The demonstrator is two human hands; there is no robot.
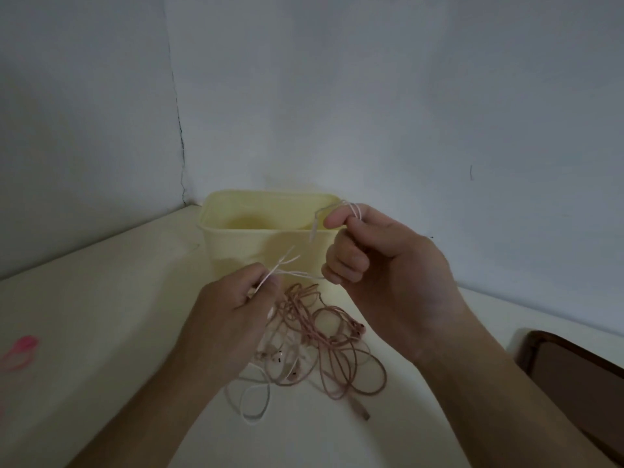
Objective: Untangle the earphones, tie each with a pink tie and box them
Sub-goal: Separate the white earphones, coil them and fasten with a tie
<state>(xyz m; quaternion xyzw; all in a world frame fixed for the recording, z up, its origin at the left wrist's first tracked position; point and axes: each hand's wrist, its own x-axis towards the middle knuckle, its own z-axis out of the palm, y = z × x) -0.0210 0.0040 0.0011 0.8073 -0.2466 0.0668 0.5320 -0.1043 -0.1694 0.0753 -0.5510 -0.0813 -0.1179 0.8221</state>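
You were in the untangling step, with nothing yet tied or boxed as far as the view showed. Your left hand point(236, 309) was pinched shut on a thin pale earphone cable point(293, 272) just above the desk point(101, 298), and your right hand point(381, 265) was curled closed, gripping the same pale cable higher up, with a loop of it passing over your index finger and a short end hanging down in front of the box. The stretch between your two hands was raised and fairly taut.

Below your hands, the rest of the earphones point(320, 346) lay in a heap on the desk: pinkish-brown cables looped over one another, with a whitish loop trailing toward you and a plug end at the near right of the pile. The cream box point(270, 231) stood open just behind the heap, and I could not tell whether anything lay inside it. The pink ties point(20, 352) rested well apart at the far left edge of the desk, blurred.

The next move, by my reading, called for drawing the pale cable clear of the pinkish pile without tightening any crossing, then coiling it before you reached left for a tie.
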